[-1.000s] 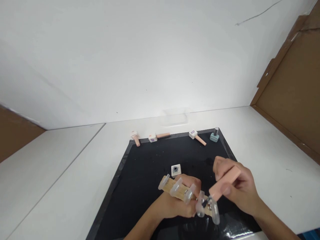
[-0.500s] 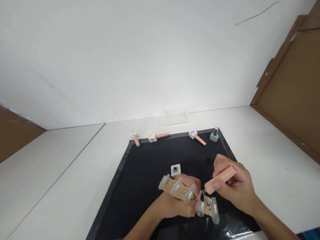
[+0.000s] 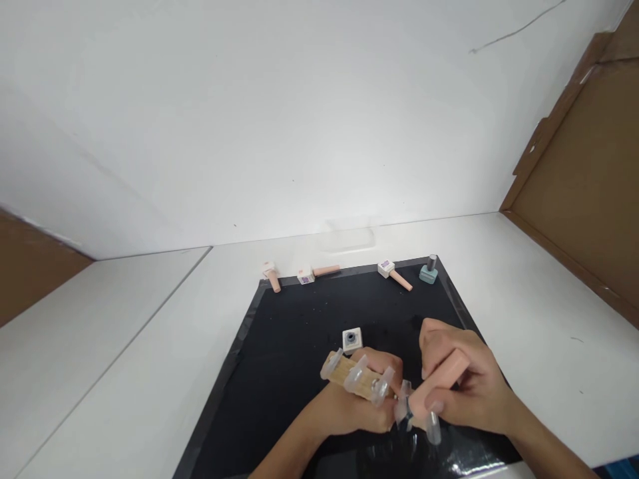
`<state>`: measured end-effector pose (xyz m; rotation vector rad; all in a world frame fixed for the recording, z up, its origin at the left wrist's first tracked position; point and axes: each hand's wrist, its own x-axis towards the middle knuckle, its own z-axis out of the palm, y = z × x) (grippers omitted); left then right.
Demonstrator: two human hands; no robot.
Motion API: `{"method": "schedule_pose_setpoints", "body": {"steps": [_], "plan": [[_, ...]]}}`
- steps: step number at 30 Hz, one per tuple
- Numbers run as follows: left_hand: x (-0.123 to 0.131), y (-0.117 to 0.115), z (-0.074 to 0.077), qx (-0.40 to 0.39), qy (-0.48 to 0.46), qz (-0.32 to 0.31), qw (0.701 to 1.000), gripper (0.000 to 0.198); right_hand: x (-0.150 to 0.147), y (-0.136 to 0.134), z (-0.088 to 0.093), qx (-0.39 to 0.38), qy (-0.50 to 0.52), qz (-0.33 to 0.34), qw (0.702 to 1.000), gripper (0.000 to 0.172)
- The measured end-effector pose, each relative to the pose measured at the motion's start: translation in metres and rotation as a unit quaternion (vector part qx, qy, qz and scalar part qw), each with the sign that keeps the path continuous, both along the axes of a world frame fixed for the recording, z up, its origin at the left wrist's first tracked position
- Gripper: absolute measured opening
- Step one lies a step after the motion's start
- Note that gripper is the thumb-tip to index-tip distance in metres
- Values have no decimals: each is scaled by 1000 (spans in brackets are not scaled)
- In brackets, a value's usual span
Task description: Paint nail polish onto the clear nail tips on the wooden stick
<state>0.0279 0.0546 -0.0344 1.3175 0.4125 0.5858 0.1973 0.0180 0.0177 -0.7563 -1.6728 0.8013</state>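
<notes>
My left hand (image 3: 357,409) is closed round a wooden stick (image 3: 358,378) that carries several clear false nail tips. It holds the stick low over the black mat (image 3: 299,332). My right hand (image 3: 462,382) grips a pink nail polish brush cap (image 3: 439,386), tilted down to the left. The cap's brush end touches a nail tip (image 3: 403,407) near the stick's right end. An open white polish bottle (image 3: 351,340) stands on the mat just behind the stick.
Along the mat's far edge lie three pink-capped white polish bottles (image 3: 270,273) (image 3: 315,273) (image 3: 392,272) and an upright teal bottle (image 3: 428,270). The mat lies on a white table (image 3: 124,372). Brown cardboard (image 3: 584,179) stands at the right.
My right hand has lowered the pink cap and moved it left, from above the stick's right end down onto a nail tip. The left hand has stayed in place.
</notes>
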Motion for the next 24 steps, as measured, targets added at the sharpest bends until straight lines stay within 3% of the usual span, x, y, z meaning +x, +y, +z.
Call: {"method": "schedule_pose_setpoints", "body": {"steps": [7, 14, 17, 21, 24], "plan": [[0, -1, 6, -5, 21, 2, 1000, 18, -1, 0, 1, 60, -35, -78, 995, 28], [-3, -3, -4, -16, 12, 8, 1000, 15, -2, 1, -4, 66, -29, -125, 990, 27], [-3, -3, -3, -16, 7, 7, 1000, 16, -1, 1, -4, 62, 2, -108, 992, 26], [-1, -2, 6, -17, 22, -2, 1000, 18, -1, 0, -2, 39, 4, -32, 999, 30], [0, -2, 8, -23, 16, -2, 1000, 19, 0, 0, -1, 43, -18, -35, 998, 30]]}}
